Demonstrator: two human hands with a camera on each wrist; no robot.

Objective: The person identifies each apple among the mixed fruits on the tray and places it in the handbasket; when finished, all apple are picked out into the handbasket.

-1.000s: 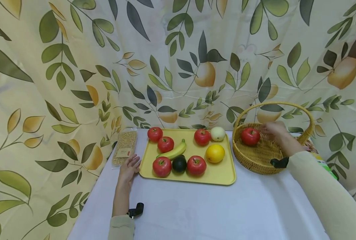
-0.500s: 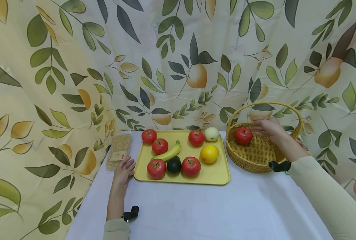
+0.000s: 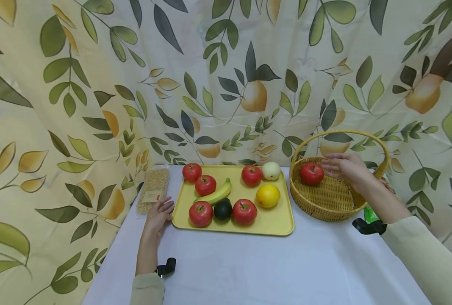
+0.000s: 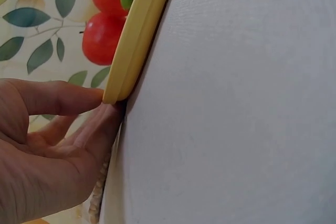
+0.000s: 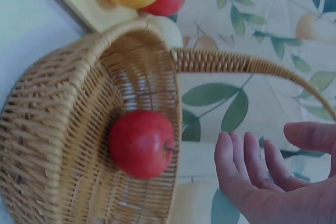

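Note:
My left hand [image 3: 159,216] is at the near left corner of a yellow tray [image 3: 275,226]. In the left wrist view, the thumb [image 4: 79,98] meets the tray's rim while the fingers reach beneath it, lightly pinching the corner. Red apples [image 3: 201,213], a banana [image 3: 217,194], a dark avocado [image 3: 223,210], a yellow lemon-like fruit [image 3: 268,195] and a pale round fruit [image 3: 271,170] lie on the tray. My right hand [image 3: 349,170] hovers over the wicker basket [image 3: 317,209], fingers loosely bent and holding nothing. One red apple [image 5: 142,144] rests inside the basket, apart from the hand.
A clear bag of beige grains [image 3: 155,186] lies left of the tray. The basket's tall handle [image 3: 344,132] arches over the right hand. A green packet [image 3: 370,214] shows behind the basket's right side. A leaf-patterned curtain [image 3: 226,127] backs the white-covered table [image 3: 245,271].
The right hand stays over the basket, its fingers spreading slightly away from the apple, and the forearm shifts a little right. The left hand keeps its place at the tray. The head view sways slightly.

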